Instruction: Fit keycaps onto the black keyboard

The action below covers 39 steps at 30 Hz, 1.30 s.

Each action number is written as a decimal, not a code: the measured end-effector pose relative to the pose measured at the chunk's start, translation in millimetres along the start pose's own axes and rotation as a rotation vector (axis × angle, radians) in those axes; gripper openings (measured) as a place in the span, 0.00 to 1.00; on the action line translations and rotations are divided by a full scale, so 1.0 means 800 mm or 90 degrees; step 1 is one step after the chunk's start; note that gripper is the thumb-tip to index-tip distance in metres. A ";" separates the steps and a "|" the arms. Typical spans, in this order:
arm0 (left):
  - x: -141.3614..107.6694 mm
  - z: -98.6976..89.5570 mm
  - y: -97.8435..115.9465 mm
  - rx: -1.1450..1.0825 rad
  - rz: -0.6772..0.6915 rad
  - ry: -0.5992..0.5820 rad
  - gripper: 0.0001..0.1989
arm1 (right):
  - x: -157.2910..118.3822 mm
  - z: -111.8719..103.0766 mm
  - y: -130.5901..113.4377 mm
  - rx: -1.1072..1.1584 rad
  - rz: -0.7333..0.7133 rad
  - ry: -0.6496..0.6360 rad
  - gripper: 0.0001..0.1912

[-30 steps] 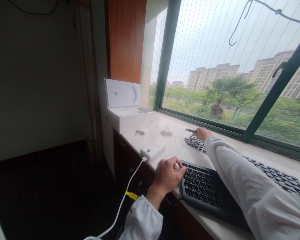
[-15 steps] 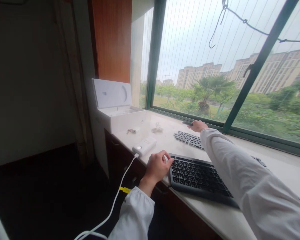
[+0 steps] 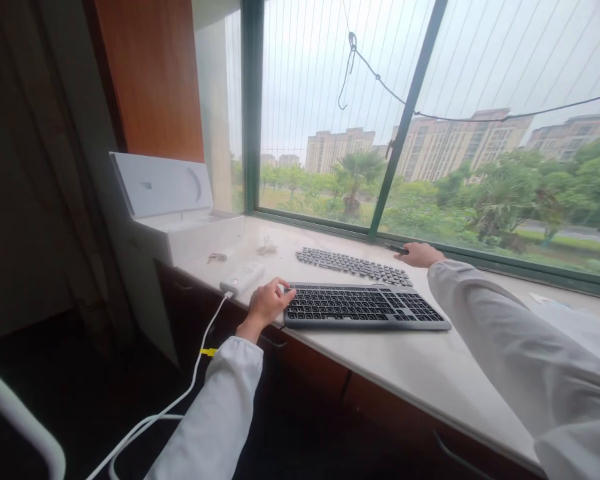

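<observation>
A dark grey keyboard (image 3: 345, 307) lies on the white counter, its key wells bare of caps across most of the board. My left hand (image 3: 270, 303) is closed at its upper left corner, thumb and fingers against the edge. Behind it, several loose keycaps (image 3: 350, 264) are spread in rows. Close to the window frame, my right hand (image 3: 423, 255) is closed on a slim dark pen-like tool (image 3: 396, 249) that points left. The tool's rear end is hidden in the fingers, and its exact kind is too small to tell.
An open white box (image 3: 200, 233) stands at the counter's left end. Near it are a small metal item (image 3: 217, 257), a white cable bundle (image 3: 267, 247) and a white power bank (image 3: 241, 279) with a white cable (image 3: 200, 363). Papers (image 3: 570, 317) lie at right.
The view has turned to the right. My right hand has moved rightward along the window side with the dark tool, uncovering more keycaps. My left hand stays at the keyboard's corner.
</observation>
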<state>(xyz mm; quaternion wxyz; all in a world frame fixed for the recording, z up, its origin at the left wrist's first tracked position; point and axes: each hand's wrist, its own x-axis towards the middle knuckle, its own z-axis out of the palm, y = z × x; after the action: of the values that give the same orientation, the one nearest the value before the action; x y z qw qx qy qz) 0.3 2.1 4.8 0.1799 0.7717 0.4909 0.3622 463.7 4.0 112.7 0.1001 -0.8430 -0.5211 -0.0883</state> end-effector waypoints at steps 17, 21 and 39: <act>0.017 0.008 -0.019 0.008 -0.003 -0.032 0.14 | -0.168 0.054 0.128 -0.012 0.218 -0.014 0.21; 0.023 0.011 -0.019 0.007 -0.048 -0.001 0.14 | -0.166 0.054 0.121 -0.026 0.215 -0.038 0.23; 0.021 0.015 -0.015 0.095 -0.111 0.106 0.20 | -0.179 0.053 0.109 -0.041 0.209 -0.078 0.23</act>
<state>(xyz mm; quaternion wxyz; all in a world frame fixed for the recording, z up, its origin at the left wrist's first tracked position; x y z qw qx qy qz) 6.2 23.6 -4.7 0.1112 0.7045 0.5951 0.3704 480.4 -145.9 28.6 0.0542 -0.9232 -0.3787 -0.0357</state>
